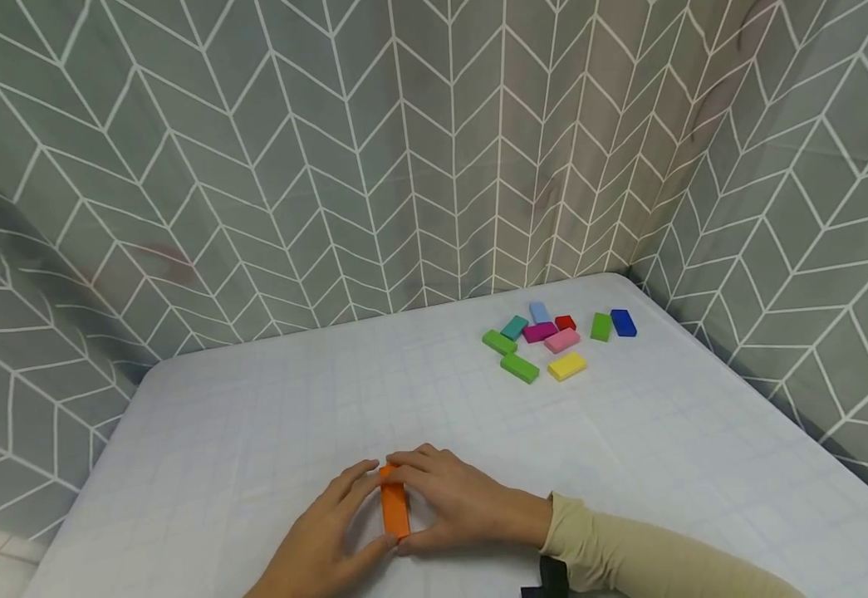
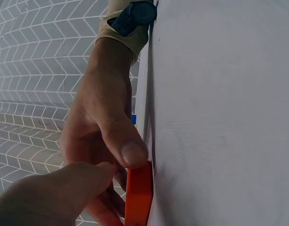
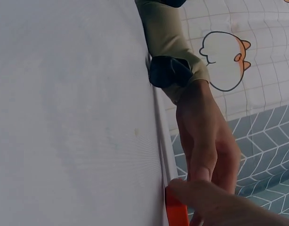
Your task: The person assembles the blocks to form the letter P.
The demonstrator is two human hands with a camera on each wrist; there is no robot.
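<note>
An orange rectangular block (image 1: 395, 508) lies flat near the front of the table, its long side running away from me. My left hand (image 1: 325, 531) is on its left, with thumb at the near end and fingertips by the far end. From the right, my right hand (image 1: 463, 502) pinches the same block lengthwise, fingers over the far end and thumb at the near one. In the left wrist view the right thumb touches the end of the orange block (image 2: 139, 195). The right wrist view shows only part of the orange block (image 3: 176, 207), below the thumbs.
Toward the back right lie several loose coloured blocks, among them a yellow block (image 1: 567, 366), a pink block (image 1: 562, 340) and a dark blue block (image 1: 624, 323). A white cloth covers the table (image 1: 291, 399). Patterned grey curtains (image 1: 374, 166) hang behind and beside it.
</note>
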